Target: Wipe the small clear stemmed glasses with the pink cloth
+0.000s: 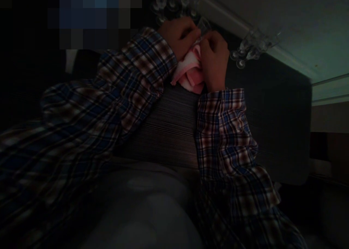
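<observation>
In the dim light, my left hand point(181, 36) and my right hand point(215, 58) meet over the dark table, both with fingers curled closed. Between them shows a small clear glass point(204, 25), its upper part standing out beyond the fingertips. A pink and white cloth point(191, 69) is bunched below the glass and hangs down between my hands. My left fingers close on the glass from the left side. On the other side, my right fingers pinch the cloth against it. The exact finger contacts are partly hidden.
Several clear stemmed glasses point(174, 1) stand beyond my left hand. Another cluster of glasses point(249, 45) is to the right of my right hand. The dark wood-grain table point(169, 132) runs along a pale wall panel point(294, 31) with a ledge.
</observation>
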